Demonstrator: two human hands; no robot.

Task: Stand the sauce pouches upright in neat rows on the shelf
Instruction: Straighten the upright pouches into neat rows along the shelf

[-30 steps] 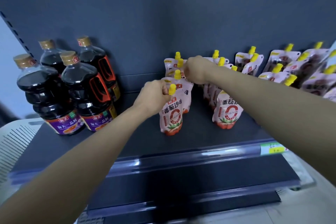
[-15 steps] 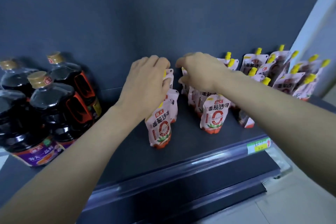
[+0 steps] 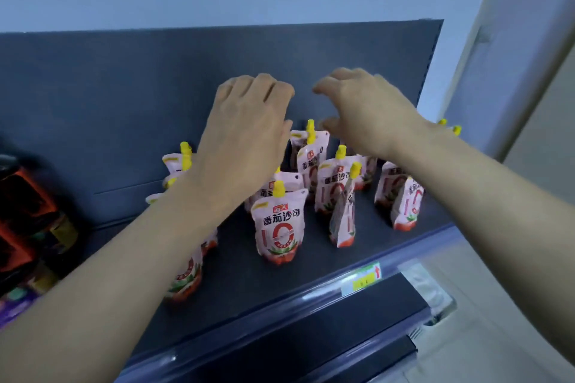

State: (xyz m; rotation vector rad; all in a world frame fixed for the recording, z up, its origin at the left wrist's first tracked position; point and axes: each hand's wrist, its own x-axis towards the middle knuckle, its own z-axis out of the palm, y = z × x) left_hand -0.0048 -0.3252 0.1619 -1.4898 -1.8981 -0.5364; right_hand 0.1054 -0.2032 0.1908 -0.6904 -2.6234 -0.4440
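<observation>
Both left hand (image 3: 245, 134) and right hand (image 3: 367, 115) hover loosely open, empty; the twisted pouch (image 3: 343, 214) right of the front pouch (image 3: 278, 227) probably needs squaring next.

The one wide-angle camera, worn on the head, is looking forward and down at the dark grey metal shelf (image 3: 242, 283) from just above, close enough that the pink sauce pouches with yellow caps (image 3: 278, 227) are filling the middle; the view is tilting, the shelf's front edge rising rightward.

Left hand (image 3: 245, 134) and right hand (image 3: 364, 115) hover over upright sauce pouches (image 3: 278, 227) on shelf (image 3: 249, 283).
</observation>
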